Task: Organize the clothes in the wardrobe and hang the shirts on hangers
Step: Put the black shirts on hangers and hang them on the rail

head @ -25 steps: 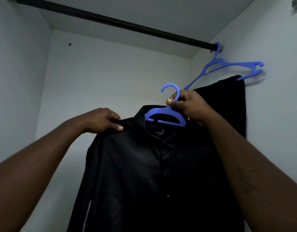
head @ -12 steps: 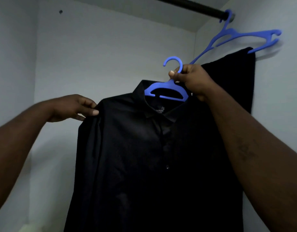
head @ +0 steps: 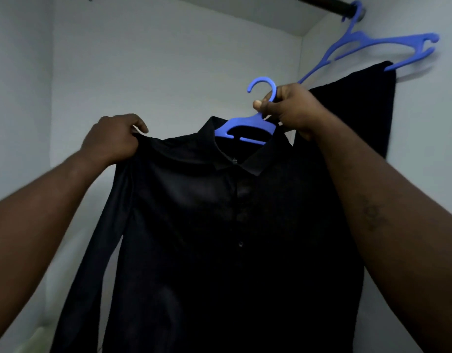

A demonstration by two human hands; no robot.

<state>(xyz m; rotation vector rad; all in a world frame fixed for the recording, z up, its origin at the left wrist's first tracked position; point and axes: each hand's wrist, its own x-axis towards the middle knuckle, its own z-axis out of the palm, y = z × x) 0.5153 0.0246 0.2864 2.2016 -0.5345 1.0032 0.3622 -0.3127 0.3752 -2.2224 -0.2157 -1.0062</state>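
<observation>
A black button-up shirt (head: pixel 219 225) hangs in front of me on a blue plastic hanger (head: pixel 245 126), whose hook rises above the collar. My right hand (head: pixel 288 108) grips the hanger's neck just below the hook. My left hand (head: pixel 112 138) pinches the shirt's left shoulder seam and holds it up. The hanger's arms are hidden inside the shirt.
A dark rail (head: pixel 329 3) crosses the top right corner of the wardrobe. On it hangs a second blue hanger (head: pixel 372 44) carrying a black garment (head: pixel 360 103) against the right wall. White walls close in left, back and right. Something pale lies at the bottom left (head: pixel 33 340).
My left hand has slid out along the shoulder and now pinches the shirt's seam. The view has tilted down, so the rail sits higher in the frame.
</observation>
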